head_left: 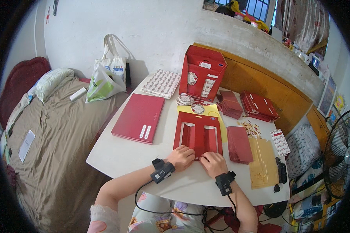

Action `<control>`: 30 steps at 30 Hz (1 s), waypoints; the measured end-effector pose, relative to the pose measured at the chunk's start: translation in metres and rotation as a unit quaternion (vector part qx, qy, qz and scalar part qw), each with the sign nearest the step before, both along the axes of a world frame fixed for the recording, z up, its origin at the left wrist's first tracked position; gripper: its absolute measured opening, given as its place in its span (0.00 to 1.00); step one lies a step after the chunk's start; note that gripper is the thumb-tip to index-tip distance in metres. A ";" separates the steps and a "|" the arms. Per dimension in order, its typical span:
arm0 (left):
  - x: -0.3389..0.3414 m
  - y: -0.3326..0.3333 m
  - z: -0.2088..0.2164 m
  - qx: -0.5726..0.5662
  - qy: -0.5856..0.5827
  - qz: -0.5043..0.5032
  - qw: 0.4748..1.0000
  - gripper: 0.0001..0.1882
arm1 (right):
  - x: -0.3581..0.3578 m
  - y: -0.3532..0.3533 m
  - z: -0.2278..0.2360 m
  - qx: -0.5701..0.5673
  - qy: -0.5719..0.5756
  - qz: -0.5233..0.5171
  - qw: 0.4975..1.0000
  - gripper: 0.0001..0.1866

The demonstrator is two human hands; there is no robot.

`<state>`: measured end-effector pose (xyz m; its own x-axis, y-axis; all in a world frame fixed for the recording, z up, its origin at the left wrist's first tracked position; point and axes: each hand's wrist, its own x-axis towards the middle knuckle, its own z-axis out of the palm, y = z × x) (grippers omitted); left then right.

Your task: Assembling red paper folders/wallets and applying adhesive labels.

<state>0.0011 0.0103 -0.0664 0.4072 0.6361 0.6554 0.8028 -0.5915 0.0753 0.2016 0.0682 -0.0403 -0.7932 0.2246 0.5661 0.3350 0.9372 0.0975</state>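
Observation:
A red cardboard box panel (198, 121) with two long cut-out windows lies in front of me on the white table, partly on a yellow sheet (223, 128). My left hand (181, 157) rests on its lower left edge with the fingers curled. At the lower middle edge, my right hand (214, 164) is bent over the card, its fingertips pressed against it. Both hands hide part of that edge. Just right of the panel is a stack of dark red cards (239, 144). Above it lie round patterned paper pieces (198, 108).
A red box (203, 73) stands at the back, beside patterned sheets (161, 84). A stack of red boards (139, 118) lies left. At right are red packs (259, 106), small paper scraps (251, 129), a tan board (263, 163) and a black object (281, 172). A fan (340, 153) stands beyond.

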 end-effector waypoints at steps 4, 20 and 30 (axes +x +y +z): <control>-0.008 0.007 0.000 -0.015 -0.048 -0.046 0.998 0.08 | -0.008 -0.005 0.001 0.035 -0.022 -0.043 0.998 0.04; -0.005 0.017 0.004 -0.005 -0.021 -0.058 0.998 0.05 | -0.008 0.005 -0.002 0.022 0.034 0.006 0.999 0.02; -0.020 0.016 0.005 -0.086 -0.105 -0.095 0.986 0.05 | 0.009 0.023 -0.011 -0.098 0.075 0.033 0.992 0.05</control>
